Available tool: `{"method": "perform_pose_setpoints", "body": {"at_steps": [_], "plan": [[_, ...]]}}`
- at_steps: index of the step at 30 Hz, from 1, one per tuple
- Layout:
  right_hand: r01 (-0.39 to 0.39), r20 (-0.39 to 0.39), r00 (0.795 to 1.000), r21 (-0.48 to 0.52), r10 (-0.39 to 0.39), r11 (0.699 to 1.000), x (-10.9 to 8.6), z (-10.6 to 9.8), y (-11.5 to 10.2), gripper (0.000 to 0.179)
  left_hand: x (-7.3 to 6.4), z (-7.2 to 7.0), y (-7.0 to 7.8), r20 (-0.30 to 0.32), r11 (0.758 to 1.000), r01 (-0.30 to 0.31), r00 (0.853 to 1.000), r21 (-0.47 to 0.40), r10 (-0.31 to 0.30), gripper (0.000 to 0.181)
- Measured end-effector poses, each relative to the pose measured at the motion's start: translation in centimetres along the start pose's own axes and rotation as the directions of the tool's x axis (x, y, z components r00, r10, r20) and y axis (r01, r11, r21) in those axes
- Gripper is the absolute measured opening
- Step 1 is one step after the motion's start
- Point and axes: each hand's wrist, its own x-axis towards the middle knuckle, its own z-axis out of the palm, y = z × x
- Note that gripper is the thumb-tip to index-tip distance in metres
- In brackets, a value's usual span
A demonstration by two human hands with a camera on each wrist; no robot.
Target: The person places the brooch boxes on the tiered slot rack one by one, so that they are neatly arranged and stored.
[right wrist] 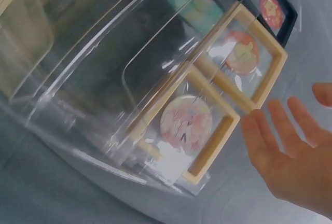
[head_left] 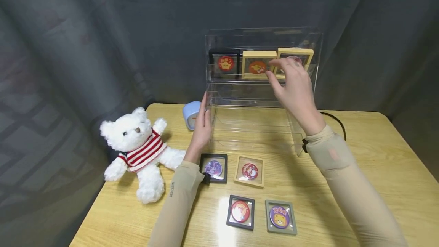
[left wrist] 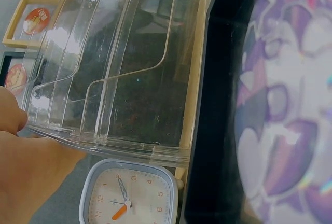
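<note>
A clear stepped acrylic rack (head_left: 264, 30) stands at the back of the table. On its top tier are a black-framed badge (head_left: 224, 64) at left, a yellow-framed orange badge (head_left: 252, 62) in the middle and a yellow-framed pink badge (right wrist: 185, 123) at right. My left hand (head_left: 201, 129) rests against the rack's left side, fingers straight. In front of the two yellow frames is my right hand (head_left: 297, 90), thumb and fingers apart with nothing between them. The right wrist view has its fingertips close to the corner where these frames meet.
Four framed badges lie before the rack: a black one with purple (head_left: 213, 168), a yellow one (head_left: 249, 171), a black one with red (head_left: 240, 212) and a grey one (head_left: 281, 217). A white teddy bear (head_left: 142, 149) sits left; a blue clock (head_left: 191, 114) stands beside the rack.
</note>
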Motion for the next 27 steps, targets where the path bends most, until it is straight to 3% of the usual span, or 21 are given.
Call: {"method": "perform_pose_setpoints", "body": {"at_steps": [12,27], "plan": [[-0.023,-0.019,1.0,0.011,0.023,1.0,-1.1,-0.5,0.9,0.029,-0.2,-0.7,0.0,0.005,1.0,0.017,1.0,0.0,-0.017,0.059],[-0.079,0.004,0.997,0.05,0.079,0.996,-4.7,-1.3,2.8,0.033,0.0,-0.8,-0.3,0.011,1.0,0.006,1.0,0.004,-0.006,0.058]]}}
